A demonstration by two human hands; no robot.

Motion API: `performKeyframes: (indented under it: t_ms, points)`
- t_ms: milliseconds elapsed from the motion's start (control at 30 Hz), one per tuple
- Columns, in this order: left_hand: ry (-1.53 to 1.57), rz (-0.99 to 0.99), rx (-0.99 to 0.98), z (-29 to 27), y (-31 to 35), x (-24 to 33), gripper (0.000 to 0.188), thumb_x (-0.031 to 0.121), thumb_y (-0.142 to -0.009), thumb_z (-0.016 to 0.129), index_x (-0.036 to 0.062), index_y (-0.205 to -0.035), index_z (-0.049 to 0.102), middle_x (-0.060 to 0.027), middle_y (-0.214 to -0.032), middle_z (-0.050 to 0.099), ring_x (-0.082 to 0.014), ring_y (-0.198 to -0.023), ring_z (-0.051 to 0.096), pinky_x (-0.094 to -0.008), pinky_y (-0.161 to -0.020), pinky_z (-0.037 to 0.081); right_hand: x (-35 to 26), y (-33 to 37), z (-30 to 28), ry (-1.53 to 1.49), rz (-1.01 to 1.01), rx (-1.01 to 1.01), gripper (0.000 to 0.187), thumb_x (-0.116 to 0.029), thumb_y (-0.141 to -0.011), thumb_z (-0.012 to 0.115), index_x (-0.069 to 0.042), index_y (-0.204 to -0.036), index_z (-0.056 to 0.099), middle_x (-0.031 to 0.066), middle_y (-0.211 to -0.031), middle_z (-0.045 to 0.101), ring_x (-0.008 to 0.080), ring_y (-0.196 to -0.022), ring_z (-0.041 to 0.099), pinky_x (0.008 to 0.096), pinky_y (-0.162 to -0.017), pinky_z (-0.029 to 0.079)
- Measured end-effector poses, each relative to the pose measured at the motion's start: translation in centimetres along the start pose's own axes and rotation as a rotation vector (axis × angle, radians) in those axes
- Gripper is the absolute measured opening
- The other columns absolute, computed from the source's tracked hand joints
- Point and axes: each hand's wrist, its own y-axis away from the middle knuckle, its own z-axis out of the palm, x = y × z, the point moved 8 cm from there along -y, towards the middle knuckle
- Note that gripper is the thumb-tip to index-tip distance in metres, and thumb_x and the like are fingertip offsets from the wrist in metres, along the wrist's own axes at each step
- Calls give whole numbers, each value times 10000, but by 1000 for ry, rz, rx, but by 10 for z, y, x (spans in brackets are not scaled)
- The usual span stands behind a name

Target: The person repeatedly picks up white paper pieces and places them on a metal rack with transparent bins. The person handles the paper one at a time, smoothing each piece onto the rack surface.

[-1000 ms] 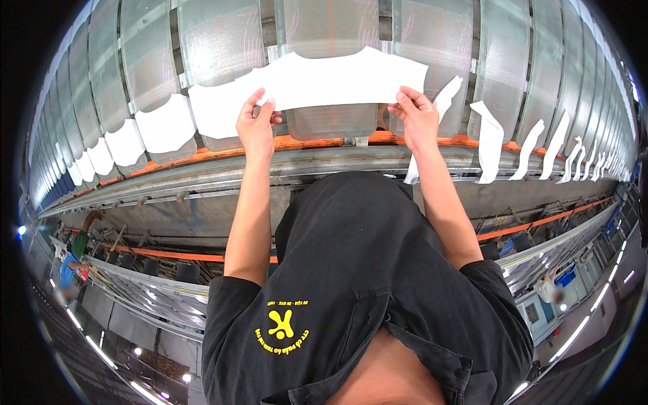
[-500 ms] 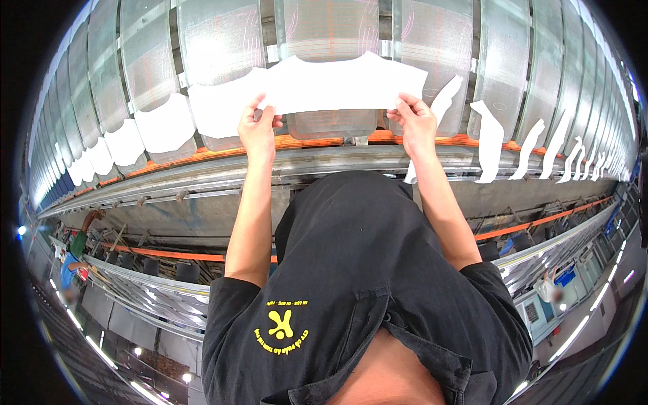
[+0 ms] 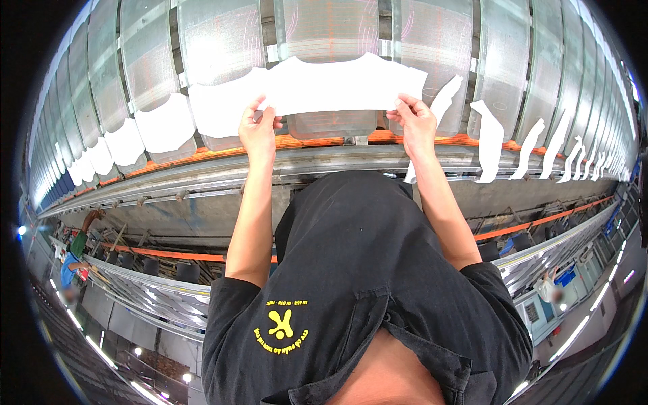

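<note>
A white cut fabric piece [image 3: 331, 84] is stretched sideways over the near part of a grey platen [image 3: 331, 125]. At its lower left corner, my left hand [image 3: 258, 128] pinches the cloth between thumb and fingers. My right hand [image 3: 415, 121] grips the lower right corner the same way. The cloth's near edge runs nearly straight between the two hands, and its far edge dips in the middle. Just right of my right hand, a folded strip of white fabric [image 3: 445, 98] lies on the neighbouring platen. To the left, another white piece [image 3: 226, 104] lies flat, partly covered at its right end.
More white pieces [image 3: 165, 125] lie on the platens leftward; folded white strips [image 3: 489, 142] hang over platen edges rightward. An orange rail [image 3: 175, 160] and metal rail [image 3: 324, 160] run along the near side. A person [image 3: 71, 270] stands far left, another person [image 3: 548, 289] far right.
The fabric's far edge has settled slightly lower toward the platen. Both hands keep their hold in almost the same place.
</note>
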Motion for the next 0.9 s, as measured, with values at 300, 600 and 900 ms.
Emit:
performKeyframes:
  t_ms: [300, 600, 900]
  points:
    - [-37, 5, 5, -3, 1, -2, 387, 16, -941, 660, -37, -1316, 576, -67, -868, 678, -92, -673, 611, -227, -572, 511, -1, 4, 0, 62, -23, -12, 256, -64, -966, 670, 85, -1168, 622, 136, -999, 686, 187, -828, 706, 297, -748, 606]
    - [-57, 21, 3, -4, 2, -3, 372, 29, -947, 661, -36, -1304, 582, -66, -861, 676, -91, -674, 619, -222, -566, 513, -1, 5, -2, 95, -66, 1, 197, -54, -970, 659, 70, -1122, 645, 123, -946, 690, 178, -782, 718, 278, -709, 606]
    - [-87, 28, 11, -5, 3, -4, 366, 36, -946, 667, -34, -1297, 590, -61, -847, 674, -92, -677, 624, -222, -570, 511, 1, 4, -3, 141, -60, -15, 224, -69, -971, 665, 63, -1147, 628, 125, -973, 693, 175, -816, 709, 287, -733, 602]
